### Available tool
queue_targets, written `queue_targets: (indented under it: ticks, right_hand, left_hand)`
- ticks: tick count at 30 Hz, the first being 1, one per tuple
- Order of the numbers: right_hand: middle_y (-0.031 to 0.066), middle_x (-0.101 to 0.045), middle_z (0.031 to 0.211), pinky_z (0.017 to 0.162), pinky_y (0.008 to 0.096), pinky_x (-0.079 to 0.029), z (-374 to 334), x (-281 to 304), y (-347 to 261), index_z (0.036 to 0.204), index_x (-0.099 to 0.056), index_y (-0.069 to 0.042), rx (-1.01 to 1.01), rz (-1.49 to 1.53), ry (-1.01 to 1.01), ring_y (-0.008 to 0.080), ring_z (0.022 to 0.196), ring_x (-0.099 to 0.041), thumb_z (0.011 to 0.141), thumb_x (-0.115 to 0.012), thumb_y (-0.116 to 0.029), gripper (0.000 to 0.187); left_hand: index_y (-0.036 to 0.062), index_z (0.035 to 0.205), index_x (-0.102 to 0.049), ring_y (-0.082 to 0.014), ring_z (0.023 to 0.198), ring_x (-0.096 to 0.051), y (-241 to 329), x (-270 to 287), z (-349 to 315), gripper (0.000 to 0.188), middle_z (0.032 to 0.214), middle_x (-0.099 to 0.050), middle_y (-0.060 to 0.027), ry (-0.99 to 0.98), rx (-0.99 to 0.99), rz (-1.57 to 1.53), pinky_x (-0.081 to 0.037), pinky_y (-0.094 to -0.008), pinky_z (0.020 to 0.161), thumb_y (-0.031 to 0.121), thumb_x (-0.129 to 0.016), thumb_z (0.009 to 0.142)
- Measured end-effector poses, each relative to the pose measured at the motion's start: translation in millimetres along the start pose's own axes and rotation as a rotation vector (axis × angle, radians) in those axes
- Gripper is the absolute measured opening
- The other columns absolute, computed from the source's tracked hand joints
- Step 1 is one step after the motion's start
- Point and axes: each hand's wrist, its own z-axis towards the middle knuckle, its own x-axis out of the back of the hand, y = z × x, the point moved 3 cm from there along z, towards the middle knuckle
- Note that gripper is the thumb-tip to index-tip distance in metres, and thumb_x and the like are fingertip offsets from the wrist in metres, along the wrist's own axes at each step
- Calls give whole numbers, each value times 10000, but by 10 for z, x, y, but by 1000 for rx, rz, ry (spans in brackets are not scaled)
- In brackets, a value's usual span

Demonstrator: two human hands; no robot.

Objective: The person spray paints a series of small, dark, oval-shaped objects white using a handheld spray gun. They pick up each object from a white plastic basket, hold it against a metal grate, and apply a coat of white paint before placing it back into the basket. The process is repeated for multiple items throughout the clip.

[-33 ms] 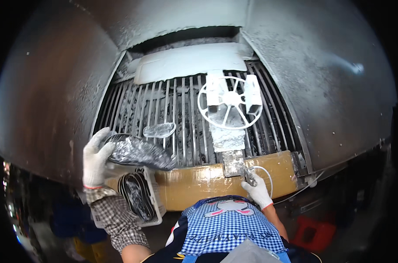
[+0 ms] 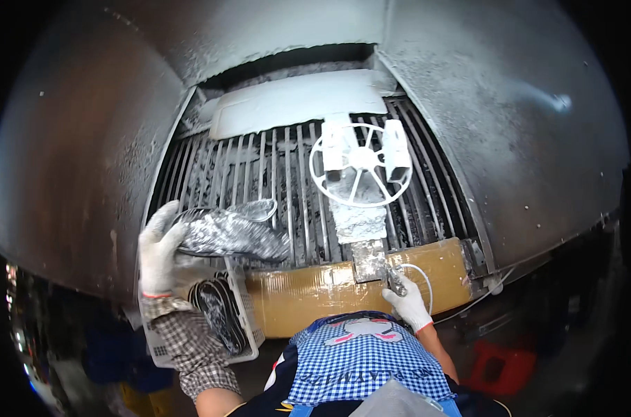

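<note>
My left hand (image 2: 160, 249), in a white knitted glove, is closed on the heel end of a dark shoe (image 2: 228, 235) covered in shiny clear film. It hangs tilted above the near left of the metal grate. Just behind it, partly hidden, lies a clear sole-shaped piece (image 2: 260, 209) on the bars. My right hand (image 2: 408, 303), gloved too, grips a small, paint-crusted spray gun (image 2: 396, 283) near the front edge. A thin white hose (image 2: 426, 281) curves beside that hand. More dark, film-covered shoes (image 2: 220, 313) stand in a white plastic basket (image 2: 249, 316) below my left hand.
A white spoked wheel (image 2: 360, 160) with two box-shaped blocks stands on the slatted grate (image 2: 287, 174). Behind it lies a white-coated board (image 2: 301, 101). Tall metal walls (image 2: 510, 139) enclose the sides. A tape-covered cardboard strip (image 2: 315, 292) lines the front; a red stool (image 2: 499, 368) sits lower right.
My left hand has shifted slightly to the right with the shoe, which now overlaps the clear sole-shaped piece. My right hand has stayed in place with the spray gun.
</note>
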Motion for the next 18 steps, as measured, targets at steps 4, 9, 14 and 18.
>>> queue_targets:
  ticks: [4, 9, 14, 18]
  right_hand:
    - [137, -693, 1165, 843, 330, -522, 99, 40, 251, 1527, -554, -9, 70, -63, 12, 195, 941, -654, 925, -742, -166, 649]
    - [222, -675, 1424, 1137, 357, -469, -49, 100, 92, 1534, -524, 46, -44, -6, 21, 266, 1334, -636, 921, -750, -173, 690]
    - [41, -624, 990, 692, 285, -443, 43, 125, 345, 1509, -561, -5, 136, -10, 104, 114, 785, -543, 947, -742, -129, 604]
    - [214, -696, 1379, 1097, 344, -495, -70, 159, 203, 1523, -534, 49, 57, 46, 103, 236, 1278, -662, 936, -744, -144, 652]
  left_hand:
    - [-41, 1421, -616, -134, 871, -739, -183, -990, 398, 412, 1210, -750, -138, -56, 29, -481, -554, -232, 533, 58, -661, 1023]
    - [-49, 1401, -629, -173, 857, -738, -27, -2062, 914, 426, 1217, -735, -154, -99, 3, -633, -597, -254, 526, 62, -698, 995]
    - [-62, 1378, -643, -207, 866, -749, 123, -2765, 1296, 415, 1195, -738, -173, -122, -63, -539, -619, -290, 516, 40, -703, 981]
    - [-65, 1364, -653, -212, 824, -753, 106, -3072, 1445, 403, 1169, -745, -183, -129, -58, -517, -614, -276, 498, 32, -694, 975]
